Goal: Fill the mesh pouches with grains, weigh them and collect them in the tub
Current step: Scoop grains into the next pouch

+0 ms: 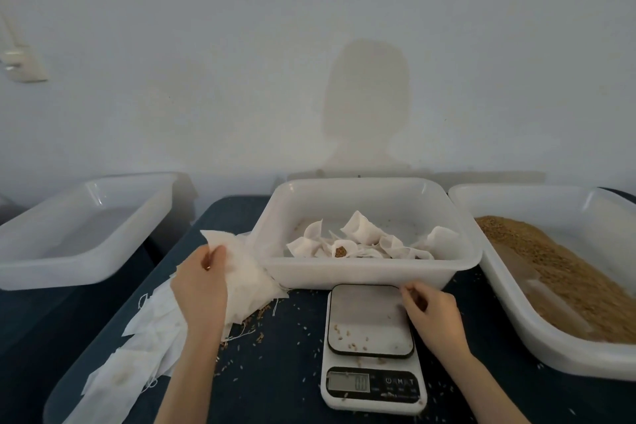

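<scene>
My left hand (201, 280) pinches the top white mesh pouch (246, 280) of a pile of empty pouches (137, 348) on the dark table, left of the middle tub. The middle white tub (371, 272) holds several filled pouches (361, 239), one showing brown grain. In front of it sits a white digital scale (370, 344) with a few loose grains on its grey plate. My right hand (430, 315) hovers over the plate's right edge, fingers curled, seemingly with a few grains in its fingertips. The tub at right (509, 293) holds loose brown grains (564, 272).
An empty white tub (82, 227) stands at the far left, partly off the table. Loose grains (272, 348) are scattered over the dark tabletop between pouch pile and scale. A pale wall rises right behind the tubs.
</scene>
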